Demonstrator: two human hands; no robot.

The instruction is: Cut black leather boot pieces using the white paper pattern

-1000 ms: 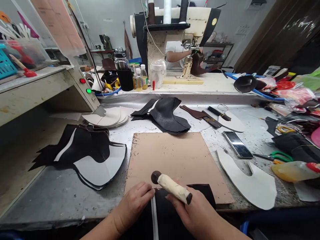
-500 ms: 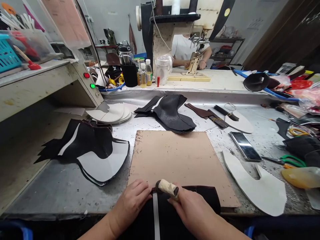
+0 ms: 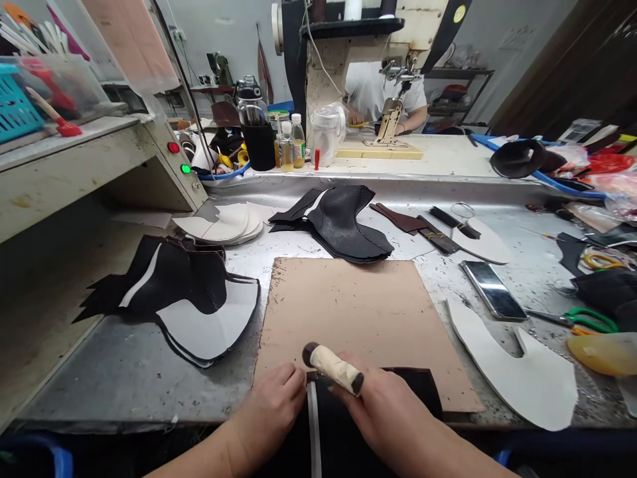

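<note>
My right hand (image 3: 383, 405) is closed around a hammer (image 3: 334, 367) whose head is wrapped in cream tape, with a dark round face at its left end. The handle is hidden in my fist. Below the hammer lies a black shoe-upper piece (image 3: 412, 386) with a pale strip (image 3: 314, 425) running down it, its upper edge resting on the tan board (image 3: 348, 305) and the rest hanging over the table's front edge. Left of the strip, my left hand (image 3: 276, 401) pinches the upper edge of this black piece; its fingertips are partly hidden.
Stacked black uppers lie at left (image 3: 179, 285) and behind the board (image 3: 343, 222). White cut pieces (image 3: 517, 372), a phone (image 3: 492, 290) and green-handled scissors (image 3: 592, 320) are on the right. A sewing machine (image 3: 323, 73) stands at the back, with a person behind it.
The hammer has lifted slightly off the black piece and its head shows more fully. My left fingers have drawn together into a tighter pinch. The view has shifted a little.
</note>
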